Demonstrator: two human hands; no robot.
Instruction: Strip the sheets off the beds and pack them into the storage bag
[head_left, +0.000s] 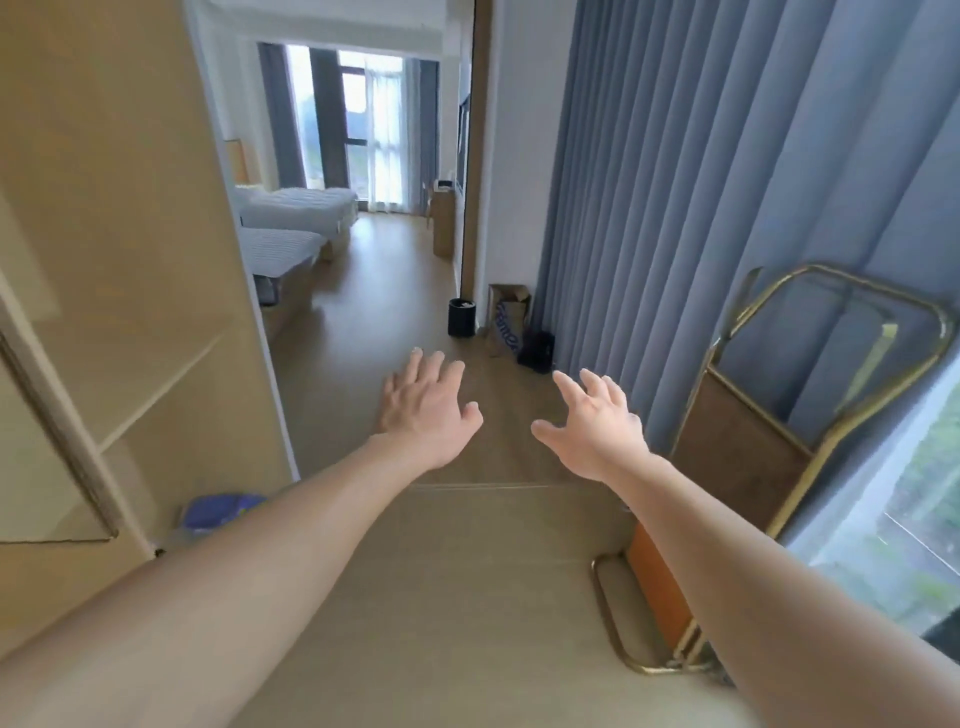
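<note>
Wall: tan wood panelling fills your left side and ends at the doorway to the bedroom.
Curtain: blue, pleated, hanging full height on your right, down to the floor.
Floor: light wood, running from under your arms through the doorway.
Rack: gold tube frame with a brown panel, leaning folded against the curtain at your right, beside a window.
Beds: two, side by side in the far room, left of the doorway and well apart from you. Both show a white, ribbed top surface. You cannot tell at this range whether it is a sheet or bare mattress.
Left hand: stretched forward, palm down, fingers straight and spread. It holds nothing and hovers above the floor.
Right hand: stretched forward near the left one, fingers spread and slightly bent, thumb out. It holds nothing.
Blue item: lies on the floor at the foot of the wall, partly hidden by your left forearm. It is too blurred to identify.
Paper bag: brown, upright against the curtain's far end.
Bin: black, round, on the floor just left of the paper bag.
Box: black, on the floor just beside the paper bag, at the curtain hem.
</note>
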